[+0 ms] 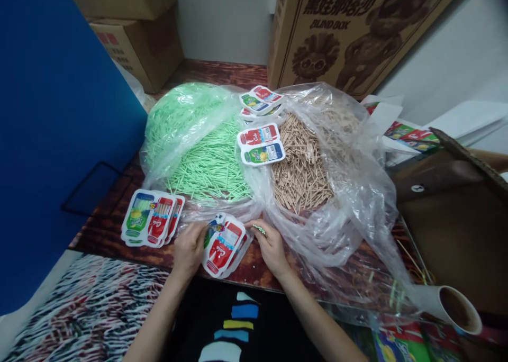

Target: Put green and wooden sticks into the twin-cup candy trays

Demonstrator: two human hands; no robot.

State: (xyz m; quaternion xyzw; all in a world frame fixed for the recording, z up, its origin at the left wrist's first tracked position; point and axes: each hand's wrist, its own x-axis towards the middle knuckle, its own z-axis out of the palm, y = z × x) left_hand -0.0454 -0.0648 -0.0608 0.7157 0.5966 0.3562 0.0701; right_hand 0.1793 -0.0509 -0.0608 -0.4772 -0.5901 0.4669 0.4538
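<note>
Gripping bottle-shaped packets between left hand and right hand (both touching).

A small packing workroom: plain brown cardboard cartons stacked by the wall, a large printed carton marked BLIND BOX, clear plastic bags holding loose green sticks and tan wooden sticks in bulk, piles of bottle-shaped printed packets on the dark wooden worktop
</note>
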